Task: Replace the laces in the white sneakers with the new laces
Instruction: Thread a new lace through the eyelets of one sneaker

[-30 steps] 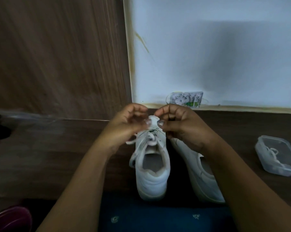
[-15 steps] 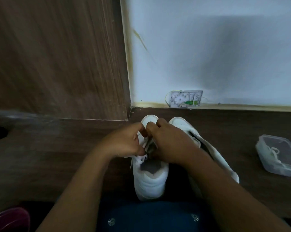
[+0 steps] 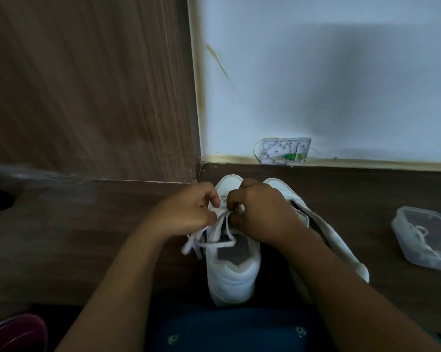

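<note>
Two white sneakers stand side by side on the dark wooden surface, toes toward the wall. Over the left sneaker [image 3: 233, 273] both hands work at the eyelets. My left hand [image 3: 186, 212] pinches the white lace [image 3: 214, 243] on the shoe's left side. My right hand [image 3: 262, 214] pinches the same lace on the right side. A loop of lace and its loose ends hang across the shoe's opening and off its left side. The right sneaker [image 3: 326, 232] is partly hidden by my right forearm and shows no lace.
A clear plastic box [image 3: 425, 237] holding a white lace sits at the right. A small white wall plate [image 3: 282, 150] is fixed at the base of the pale wall. A wooden panel [image 3: 87, 85] rises at the left. A dark red object [image 3: 13, 334] is at the bottom left corner.
Both hands came down from the shoe's toe to its eyelets. A loop of lace is now pulled loose across the opening. The right sneaker shows more beside my right arm.
</note>
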`<state>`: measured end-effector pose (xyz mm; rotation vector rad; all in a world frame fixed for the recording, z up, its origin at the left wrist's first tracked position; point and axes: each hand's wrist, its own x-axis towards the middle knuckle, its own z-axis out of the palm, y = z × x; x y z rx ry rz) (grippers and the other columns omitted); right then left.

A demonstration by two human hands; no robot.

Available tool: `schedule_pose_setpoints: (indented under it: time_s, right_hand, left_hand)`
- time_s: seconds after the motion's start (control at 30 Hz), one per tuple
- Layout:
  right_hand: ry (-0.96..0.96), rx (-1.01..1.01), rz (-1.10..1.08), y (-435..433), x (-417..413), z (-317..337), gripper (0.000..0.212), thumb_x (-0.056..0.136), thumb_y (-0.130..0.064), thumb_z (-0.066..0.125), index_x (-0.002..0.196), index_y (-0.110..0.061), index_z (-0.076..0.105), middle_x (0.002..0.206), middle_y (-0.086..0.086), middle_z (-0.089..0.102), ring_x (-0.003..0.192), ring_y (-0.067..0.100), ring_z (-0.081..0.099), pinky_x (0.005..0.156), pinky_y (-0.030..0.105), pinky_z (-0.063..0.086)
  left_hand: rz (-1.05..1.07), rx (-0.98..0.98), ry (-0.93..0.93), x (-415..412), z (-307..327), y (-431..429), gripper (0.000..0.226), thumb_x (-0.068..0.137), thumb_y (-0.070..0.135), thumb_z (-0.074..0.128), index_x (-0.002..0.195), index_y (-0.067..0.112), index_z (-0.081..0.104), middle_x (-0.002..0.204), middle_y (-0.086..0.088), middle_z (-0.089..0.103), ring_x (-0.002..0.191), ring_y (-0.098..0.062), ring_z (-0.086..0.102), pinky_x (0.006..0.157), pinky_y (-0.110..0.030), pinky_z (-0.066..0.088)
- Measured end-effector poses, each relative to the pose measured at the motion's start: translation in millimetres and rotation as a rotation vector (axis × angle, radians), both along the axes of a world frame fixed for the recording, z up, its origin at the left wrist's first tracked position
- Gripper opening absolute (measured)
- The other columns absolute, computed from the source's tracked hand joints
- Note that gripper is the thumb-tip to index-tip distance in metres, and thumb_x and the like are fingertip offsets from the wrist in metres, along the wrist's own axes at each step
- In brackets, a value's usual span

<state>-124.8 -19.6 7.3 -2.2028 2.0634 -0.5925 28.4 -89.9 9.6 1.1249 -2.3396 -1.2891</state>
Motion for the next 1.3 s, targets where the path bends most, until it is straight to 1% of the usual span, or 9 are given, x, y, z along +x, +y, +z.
schedule_pose_setpoints:
  time_s: [0.23,0.33,0.5,0.57,0.63,0.77,0.97,1.2,1.3]
  right_hand:
    - [-0.316,-0.033,-0.003,-3.5,-10.1,5.5,0.009,0.077,-0.014,0.067,0.074,-0.008,0.073,0.063,-0.004,0.054,0.069,0.016,0.055,0.068,0.03,0.041]
    - [-0.807,-0.023,-0.042,-4.4,-13.3,14.8,0.017,0.067,-0.014,0.063,0.056,-0.001,0.06,0.057,0.021,0.049,0.059,0.02,0.045,0.059,0.035,0.037]
    - [-1.59,0.042,-0.023,1.9,-18.8,35.0,0.034,0.08,-0.016,0.062,0.049,-0.011,0.051,0.05,0.006,0.05,0.047,0.018,0.046,0.052,0.026,0.037]
    - [-1.523,0.088,-0.067,3.6,-23.5,40.2,0.035,0.089,-0.022,0.058,0.057,-0.01,0.047,0.049,0.002,0.053,0.042,0.014,0.041,0.045,0.022,0.031]
    - [-1.171,0.144,-0.085,6.2,-26.0,40.8,0.038,0.093,-0.023,0.055,0.057,-0.01,0.052,0.049,-0.001,0.055,0.041,0.014,0.034,0.042,0.02,0.025]
    - [-0.738,0.269,0.081,8.1,-14.8,35.7,0.028,0.092,-0.006,0.055,0.065,-0.006,0.062,0.053,-0.001,0.058,0.04,-0.001,0.044,0.043,0.01,0.033]
    - [-0.905,-0.016,-0.134,4.2,-23.2,38.0,0.013,0.091,-0.01,0.058,0.082,-0.008,0.067,0.059,0.003,0.058,0.036,-0.005,0.045,0.041,0.006,0.032]
    - [-1.164,0.074,0.021,6.5,-18.1,36.8,0.023,0.09,0.009,0.051,0.085,-0.008,0.066,0.062,0.0,0.066,0.034,0.002,0.034,0.037,0.014,0.026]
    - [-1.287,0.005,-0.011,4.2,-14.7,39.1,0.02,0.087,0.007,0.055,0.084,-0.008,0.068,0.068,0.006,0.065,0.032,-0.001,0.033,0.034,0.013,0.024]
  left_hand:
    - [-0.097,-0.091,0.049,-1.5,-5.8,-2.0,0.01,0.076,0.021,0.067,0.079,0.029,0.062,0.06,0.0,0.053,0.055,-0.014,0.048,0.053,-0.038,0.039]
    - [-0.123,-0.058,0.053,-0.3,-4.1,-1.9,0.003,0.069,0.022,0.066,0.066,0.022,0.066,0.061,-0.007,0.058,0.056,-0.015,0.05,0.055,-0.036,0.04]
    - [-0.281,0.088,-0.006,2.9,5.4,7.2,0.027,0.061,0.045,0.068,0.063,0.019,0.075,0.074,-0.022,0.066,0.066,-0.029,0.054,0.068,-0.036,0.044]
    - [-0.248,-0.017,-0.039,1.5,4.1,7.6,0.025,0.077,0.036,0.069,0.063,0.015,0.073,0.07,-0.022,0.064,0.061,-0.027,0.051,0.064,-0.036,0.042]
    - [-0.099,-0.077,0.105,-2.2,5.2,6.9,0.013,0.081,0.016,0.068,0.069,0.017,0.066,0.061,-0.002,0.062,0.058,-0.009,0.052,0.062,-0.03,0.042]
    - [0.041,0.273,0.547,-10.7,13.5,9.5,0.023,0.075,0.021,0.066,0.097,0.02,0.057,0.086,-0.002,0.062,0.08,-0.017,0.061,0.077,-0.036,0.051]
    - [0.044,0.14,0.376,-15.2,10.5,17.1,0.019,0.088,-0.001,0.057,0.075,0.012,0.061,0.053,0.005,0.053,0.042,-0.002,0.041,0.041,-0.014,0.033]
    - [-0.021,0.185,0.467,-22.6,8.7,16.5,0.028,0.084,0.002,0.062,0.1,0.024,0.057,0.085,0.001,0.062,0.074,-0.005,0.06,0.065,-0.02,0.051]
    - [-0.016,0.13,0.491,-24.5,11.0,18.5,0.013,0.09,0.002,0.055,0.09,0.014,0.061,0.063,-0.001,0.058,0.055,-0.006,0.055,0.058,-0.023,0.049]
